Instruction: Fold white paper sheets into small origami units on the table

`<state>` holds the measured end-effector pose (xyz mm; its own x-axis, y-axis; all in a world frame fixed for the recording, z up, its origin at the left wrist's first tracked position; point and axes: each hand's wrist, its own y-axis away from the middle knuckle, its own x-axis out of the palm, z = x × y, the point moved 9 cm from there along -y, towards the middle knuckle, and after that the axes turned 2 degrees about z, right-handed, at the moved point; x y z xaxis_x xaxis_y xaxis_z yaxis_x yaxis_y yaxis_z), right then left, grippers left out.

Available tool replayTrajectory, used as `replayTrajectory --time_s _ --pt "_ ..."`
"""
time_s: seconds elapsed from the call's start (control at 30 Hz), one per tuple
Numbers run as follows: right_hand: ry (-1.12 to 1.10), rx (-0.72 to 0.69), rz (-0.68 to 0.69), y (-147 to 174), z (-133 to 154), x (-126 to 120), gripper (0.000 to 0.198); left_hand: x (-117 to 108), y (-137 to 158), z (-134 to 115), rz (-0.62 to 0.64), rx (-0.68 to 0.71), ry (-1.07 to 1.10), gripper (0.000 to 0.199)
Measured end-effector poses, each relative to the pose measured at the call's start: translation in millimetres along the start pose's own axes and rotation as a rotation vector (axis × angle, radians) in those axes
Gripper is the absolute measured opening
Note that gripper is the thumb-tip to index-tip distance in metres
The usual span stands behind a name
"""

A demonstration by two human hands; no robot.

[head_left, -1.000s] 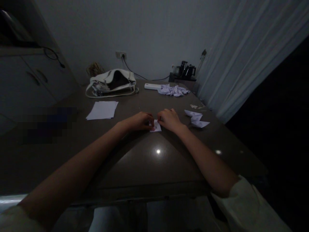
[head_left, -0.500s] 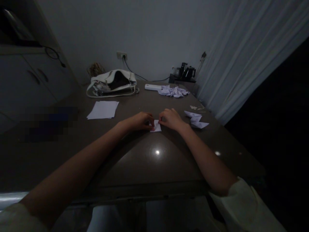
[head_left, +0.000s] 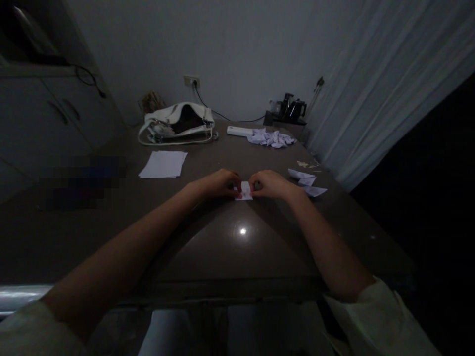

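A small folded piece of white paper (head_left: 245,191) lies on the dark table in front of me. My left hand (head_left: 224,184) pinches its left edge between thumb and fingers. At the opposite edge, my right hand (head_left: 269,184) grips the paper with thumb and index finger. The fingertips cover both sides of the paper, so only its middle shows. Just beyond my right wrist lie a few folded paper shapes (head_left: 302,175), partly hidden by the arm.
A stack of white sheets (head_left: 163,164) lies to the left, with a white handbag (head_left: 180,123) behind it. Several folded papers (head_left: 272,138) are piled at the back beside a white bar-shaped object (head_left: 239,131). A black kettle (head_left: 296,110) stands back right; a sheer curtain (head_left: 356,89) hangs at right.
My right hand has lowered its fingertips from the paper's upper right to its right edge, thumb now near the front corner. My left hand keeps its hold. The whole view has shifted slightly.
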<state>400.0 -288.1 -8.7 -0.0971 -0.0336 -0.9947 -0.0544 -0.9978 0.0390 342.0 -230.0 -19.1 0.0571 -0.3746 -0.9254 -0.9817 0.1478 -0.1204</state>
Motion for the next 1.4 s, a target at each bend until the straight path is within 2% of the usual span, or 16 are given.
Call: replayTrajectory --time_s 0.33,0.43,0.57,0.8,1.03,1.4 --pt "-0.107 -0.005 0.123 14 4 5 0.003 0 0 0 0.000 0.002 0.014 0.018" --pt "-0.172 -0.050 0.048 17 2 -2 0.007 0 1 1 -0.002 0.002 0.015 0.019" --pt "-0.130 -0.014 -0.073 17 -3 -11 0.013 0 1 1 -0.003 0.012 0.019 0.018" --pt "-0.021 0.035 -0.022 9 3 3 0.009 -1 1 0 -0.014 0.006 0.025 0.019" --pt "0.037 0.172 -0.076 4 -7 1 0.012 0 -1 1 0.002 0.007 0.023 0.018" --pt "0.095 0.272 -0.139 -8 -17 -1 0.014 2 -1 2 0.009 0.014 0.038 0.019"
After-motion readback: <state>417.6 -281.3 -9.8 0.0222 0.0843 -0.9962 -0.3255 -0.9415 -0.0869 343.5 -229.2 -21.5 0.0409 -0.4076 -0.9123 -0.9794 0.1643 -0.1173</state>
